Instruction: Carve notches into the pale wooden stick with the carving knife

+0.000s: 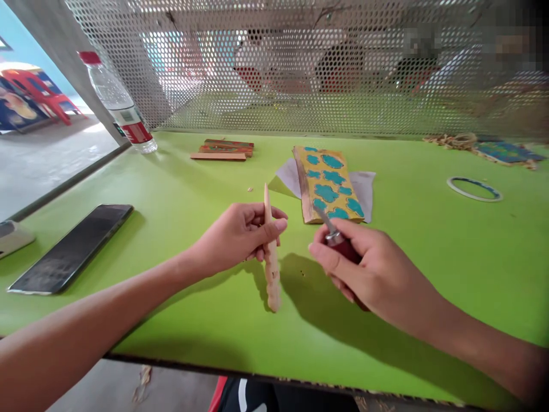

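Note:
Between the thumb and fingers of my left hand is a thin strip of pale wood, held on end with its lower edge notched in a wavy outline. My right hand wraps round the dark red handle of a carving knife, its short metal blade pointing up and left. The blade and the strip are apart. Just beyond the knife lies a yellow board with blue-green blotches, on top of a white sheet of paper.
Several thin wooden strips lie at the back. A water bottle stands back left, near a black phone. To the right are a tape roll and a blue patterned piece. A perforated metal screen borders the green table.

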### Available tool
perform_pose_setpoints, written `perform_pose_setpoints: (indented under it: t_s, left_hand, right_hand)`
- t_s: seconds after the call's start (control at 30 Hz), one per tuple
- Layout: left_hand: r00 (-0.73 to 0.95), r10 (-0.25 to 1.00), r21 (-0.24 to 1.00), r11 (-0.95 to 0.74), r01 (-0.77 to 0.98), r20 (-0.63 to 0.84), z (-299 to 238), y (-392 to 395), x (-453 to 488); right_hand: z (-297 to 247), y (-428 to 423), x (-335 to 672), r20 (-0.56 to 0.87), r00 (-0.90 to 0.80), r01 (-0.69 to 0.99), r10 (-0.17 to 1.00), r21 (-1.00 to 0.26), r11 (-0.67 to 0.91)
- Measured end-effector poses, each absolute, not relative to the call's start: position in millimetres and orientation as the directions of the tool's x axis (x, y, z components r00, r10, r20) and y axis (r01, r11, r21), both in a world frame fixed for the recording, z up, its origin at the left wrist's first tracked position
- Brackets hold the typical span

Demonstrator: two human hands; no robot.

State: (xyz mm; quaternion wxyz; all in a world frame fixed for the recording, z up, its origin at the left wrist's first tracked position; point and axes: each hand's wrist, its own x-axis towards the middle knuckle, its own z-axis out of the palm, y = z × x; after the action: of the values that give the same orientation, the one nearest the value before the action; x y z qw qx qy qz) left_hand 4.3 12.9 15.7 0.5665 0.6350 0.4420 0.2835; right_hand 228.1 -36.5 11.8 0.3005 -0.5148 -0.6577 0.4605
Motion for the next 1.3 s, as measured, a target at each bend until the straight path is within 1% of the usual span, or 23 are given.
perform_pose_setpoints:
  t_s: [0.03, 0.1, 0.2, 0.3, 0.37, 0.43, 0.5, 0.53, 0.57, 0.63, 0.7, 0.83, 0.9, 0.93, 0.97, 1.03, 1.1, 1.13, 1.2, 1.23, 1.3]
  left_hand:
    - [0.464, 0.871, 0.967, 0.045, 0.250, -0.161, 16.4, 9.4, 6.1]
    - [0.502, 0.834, 0.946, 0.071, 0.316, -0.230, 18.8, -0.5, 10.8]
    - [0.559, 0.800, 0.932, 0.000, 0.363, -0.218, 21.3, -16.9, 18.7]
    - [0.595, 0.778, 0.911, -0.074, 0.406, -0.201, 19.4, -26.6, 24.1]
    - [0.611, 0.767, 0.913, -0.084, 0.399, -0.196, 16.7, -27.4, 24.0]
    - [0.625, 0.753, 0.931, -0.045, 0.363, -0.207, 14.6, -23.4, 20.2]
    - [0.658, 0.695, 0.938, 0.069, 0.341, -0.290, 14.2, -15.3, 13.6]
    - [0.669, 0.683, 0.944, 0.095, 0.317, -0.293, 14.7, -10.3, 10.0]
    - [0.668, 0.691, 0.949, 0.083, 0.305, -0.276, 15.6, -5.3, 6.7]
    - [0.593, 0.776, 0.958, 0.048, 0.283, -0.214, 18.4, 3.6, 1.9]
    - [0.557, 0.800, 0.960, 0.079, 0.267, -0.221, 21.5, 8.7, 0.3]
    - [0.581, 0.752, 0.944, 0.176, 0.280, -0.312, 22.7, 9.7, 2.5]
    - [0.534, 0.794, 0.952, 0.181, 0.248, -0.290, 20.2, 10.4, 2.1]
    - [0.489, 0.833, 0.960, 0.166, 0.225, -0.258, 18.7, 11.5, 1.0]
    - [0.434, 0.875, 0.969, 0.140, 0.202, -0.217, 17.5, 13.0, -0.7]
    - [0.349, 0.929, 0.983, 0.066, 0.172, -0.124, 16.9, 16.5, -4.8]
    - [0.326, 0.944, 0.985, -0.015, 0.170, -0.042, 19.5, 18.8, -8.4]
    - [0.321, 0.947, 0.982, -0.052, 0.184, -0.010, 21.7, 19.2, -9.7]
    - [0.322, 0.947, 0.968, -0.099, 0.229, 0.021, 26.9, 18.5, -11.0]
    - [0.328, 0.944, 0.965, -0.100, 0.242, 0.016, 29.3, 17.9, -11.2]
    - [0.360, 0.932, 0.973, -0.055, 0.225, -0.031, 32.8, 17.1, -11.4]
  right_hand:
    - [12.1, -34.5, 228.9, -0.098, -0.254, 0.303, 0.962, -0.953, -0.017]
    - [11.5, -30.5, 230.4, -0.130, -0.227, 0.140, 0.965, -0.985, -0.100]
    - [10.3, -26.4, 230.2, -0.153, -0.296, 0.003, 0.943, -0.987, -0.160]
    - [10.9, -25.3, 227.6, -0.164, -0.398, -0.003, 0.902, -0.984, -0.180]
    - [12.1, -25.2, 227.4, -0.176, -0.407, 0.024, 0.896, -0.983, -0.182]
    - [13.9, -24.1, 230.7, -0.175, -0.361, 0.016, 0.916, -0.983, -0.181]
    - [16.6, -21.1, 237.6, -0.133, -0.283, -0.050, 0.950, -0.987, -0.153]
    - [18.2, -18.8, 242.0, -0.107, -0.236, -0.084, 0.966, -0.988, -0.130]
    - [19.9, -16.2, 246.3, -0.083, -0.185, -0.110, 0.979, -0.988, -0.105]
    - [22.5, -10.9, 253.5, -0.064, -0.090, -0.138, 0.994, -0.988, -0.076]
    - [23.2, -7.2, 256.8, -0.060, -0.025, -0.145, 0.998, -0.987, -0.063]
    - [19.2, -5.9, 255.0, -0.030, 0.034, -0.162, 0.999, -0.987, -0.025]
    - [17.7, -5.8, 256.6, -0.026, 0.038, -0.113, 0.999, -0.993, -0.021]
    - [17.8, -5.1, 259.1, -0.039, 0.008, -0.054, 0.999, -0.998, -0.039]
    - [18.2, -4.2, 262.8, -0.068, -0.043, 0.036, 0.997, -0.997, -0.066]
    - [19.9, -1.5, 271.6, -0.147, -0.131, 0.285, 0.980, -0.953, -0.105]
    - [20.8, 0.6, 278.5, -0.201, -0.150, 0.553, 0.968, -0.829, -0.086]
    - [20.5, 0.9, 280.0, -0.196, -0.150, 0.657, 0.969, -0.753, -0.050]
    - [18.8, -0.6, 278.1, -0.143, -0.188, 0.778, 0.972, -0.625, 0.058]
    - [17.8, -2.4, 275.0, -0.109, -0.237, 0.798, 0.965, -0.588, 0.129]
    - [16.6, -8.3, 266.3, -0.050, -0.352, 0.775, 0.935, -0.576, 0.261]
